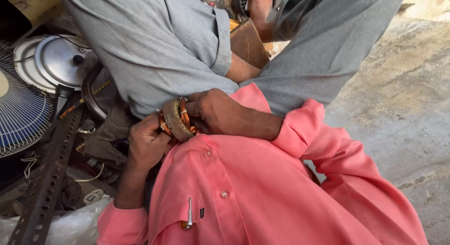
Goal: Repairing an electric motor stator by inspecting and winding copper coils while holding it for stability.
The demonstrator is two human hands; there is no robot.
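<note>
Both hands grip a round copper-wound coil (177, 119) held against the pink shirt: left hand (146, 143) fingers closed on it at 7 o'clock, right hand (216, 112) closed at 3 o'clock. Bare concrete floor (403, 99) spreads toward 3 o'clock; a fan grille (21, 111), metal lid (56, 61) and perforated steel bar (47, 179) clutter 9 o'clock.

Ahead: the grey-clad leg (159, 48) of another person sits just beyond the ring-shaped coil (177, 119), closing that side.
Left: fan grille (21, 109), steel lids (51, 62) and a perforated metal strip (47, 179) crowd the floor, leaving little room.
Right: bare concrete floor (403, 109) lies open.
Below: pink shirt (243, 188) fills the near side.
</note>
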